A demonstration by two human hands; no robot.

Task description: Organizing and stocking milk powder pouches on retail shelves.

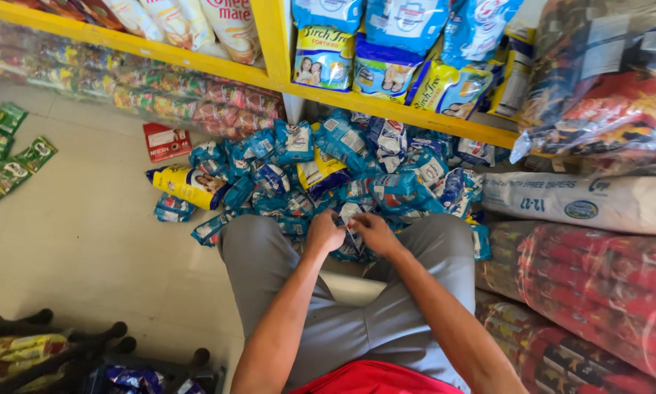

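I sit with grey-trousered knees apart in front of a heap of small blue sachets point(342, 164) on the floor. My left hand point(323, 232) and my right hand point(375, 233) meet just above my knees, both closed on one blue and white sachet point(351, 216) held between them. The sachet is mostly hidden by my fingers. A yellow pouch point(189, 185) lies at the left end of the heap, and another yellow pouch point(322, 172) is in the middle of it.
A yellow shelf point(269, 73) above the heap holds blue and yellow packs. Large wrapped bales point(590, 292) and a white sack point(576, 201) are stacked at right. Green sachets point(7, 157) lie at far left, a red box point(165, 141) near the shelf, a dark rack point(65, 350) bottom left.
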